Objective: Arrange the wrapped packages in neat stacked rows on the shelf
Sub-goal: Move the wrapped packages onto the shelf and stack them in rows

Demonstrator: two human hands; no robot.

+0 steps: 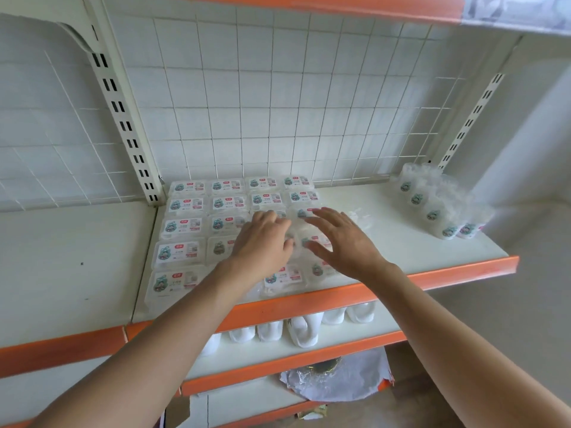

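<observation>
Packages [185, 227] sit in rows on shelf [401, 239] — right hand [343, 242] fingers spread above them; left hand [262, 242] curled against one wrapped package [297, 242], grip unclear.

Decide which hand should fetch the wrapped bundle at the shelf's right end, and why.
Probably the right hand: open, and nearer the wrapped bundle; the left hand is farther off, over the rows.

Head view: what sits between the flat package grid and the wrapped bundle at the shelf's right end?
Head view: mostly bare shelf between package grid and wrapped bundle; what looks like loose clear wrap lies beside the grid.
</observation>
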